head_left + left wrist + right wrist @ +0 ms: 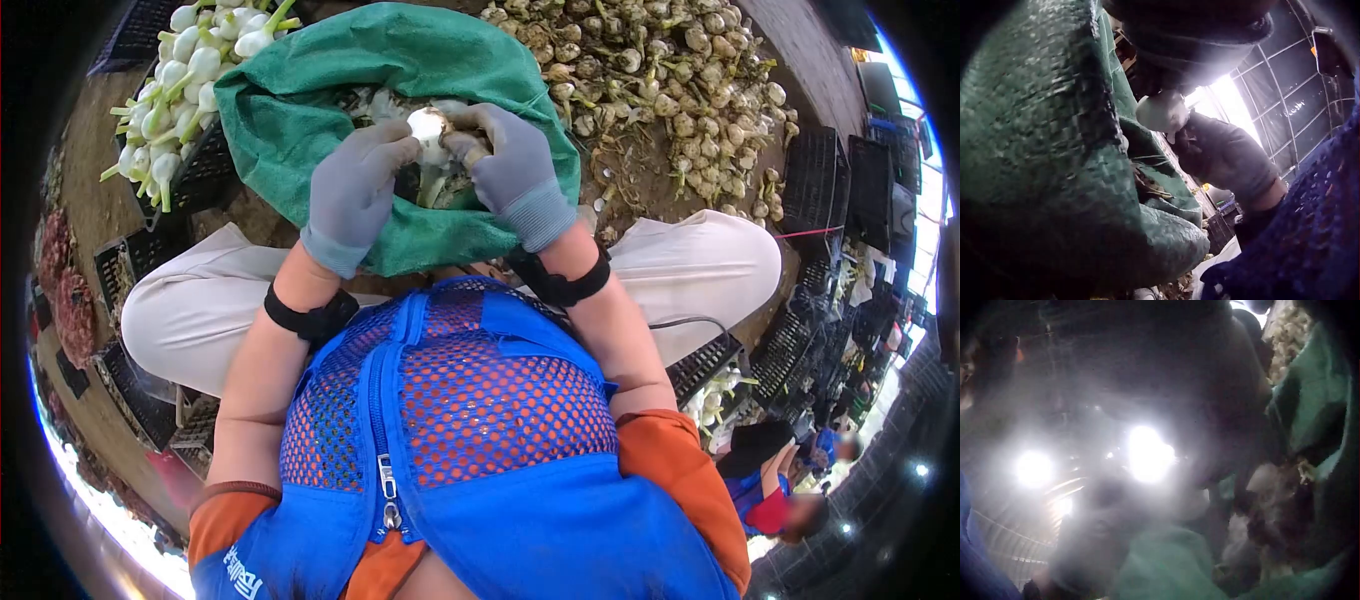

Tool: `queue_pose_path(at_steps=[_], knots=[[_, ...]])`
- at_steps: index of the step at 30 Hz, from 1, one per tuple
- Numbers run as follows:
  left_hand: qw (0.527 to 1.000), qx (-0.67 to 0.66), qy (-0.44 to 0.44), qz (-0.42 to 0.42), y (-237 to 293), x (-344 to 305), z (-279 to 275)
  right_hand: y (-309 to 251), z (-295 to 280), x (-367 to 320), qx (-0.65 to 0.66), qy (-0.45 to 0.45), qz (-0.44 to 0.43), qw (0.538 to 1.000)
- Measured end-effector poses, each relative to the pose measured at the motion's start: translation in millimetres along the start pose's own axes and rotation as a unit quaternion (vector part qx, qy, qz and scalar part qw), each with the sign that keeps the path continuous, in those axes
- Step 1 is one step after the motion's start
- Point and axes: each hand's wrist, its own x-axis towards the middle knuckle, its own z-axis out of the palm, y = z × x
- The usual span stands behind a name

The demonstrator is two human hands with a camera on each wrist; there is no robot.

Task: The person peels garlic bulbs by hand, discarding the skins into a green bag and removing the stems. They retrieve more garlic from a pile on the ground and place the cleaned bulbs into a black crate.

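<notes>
A white garlic bulb (428,128) shines between my two grey-gloved hands, over the mouth of a green woven sack (390,45). My left hand (352,190) pinches the bulb from the left with thumb and fingertips. From the other side my right hand (512,168) grips it with curled fingers, its thumb close to the bulb's base. Loose, papery peelings (375,105) lie inside the sack below. In the left wrist view the smooth bulb (1161,111) shows beside the right hand (1225,156). Glare blurs much of the right wrist view.
Cleaned garlic bulbs with green stems (185,75) are heaped on a black crate (205,165) at upper left. A large pile of unpeeled garlic (690,90) covers the ground at upper right. More black crates (815,185) stand at right. Other people sit at lower right.
</notes>
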Motion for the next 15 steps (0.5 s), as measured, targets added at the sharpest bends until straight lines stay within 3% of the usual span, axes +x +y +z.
queue_pose_path(at_steps=[9,12,15], knots=[[1.000,-0.007,0.001,0.001,-7,-5,5,10,-3,3,0.109,-0.070,0.092,0.987],[1.000,0.008,-0.009,-0.002,-3,-4,5,0,1,-2,-0.010,-0.030,0.015,0.999],[1.000,-0.009,-0.004,-0.027,-7,-6,8,10,5,-3,-0.024,-0.035,0.008,0.999]])
